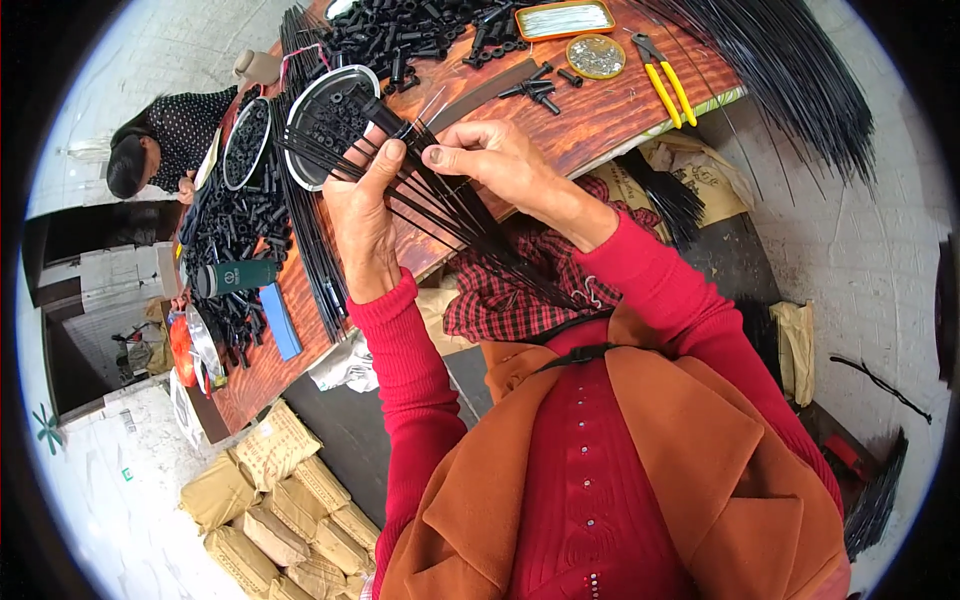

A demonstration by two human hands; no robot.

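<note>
My left hand [362, 215] grips a fanned bundle of thin black rods [455, 215] above the wooden table's [600, 115] near edge. The rods join at a small black hub [385, 118] at their far end and trail back toward my lap. My right hand [490, 160] pinches one rod between thumb and fingertips, close beside my left thumb. Both sleeves are red.
On the table lie piles of small black plastic parts [410, 35], an oval tray [320, 120], a round tin [596, 56], an orange tray [565, 18], yellow-handled pliers [665, 85] and a green bottle [240, 275]. Another person [150, 150] sits at the far left. Wrapped paper bundles [280, 500] lie on the floor.
</note>
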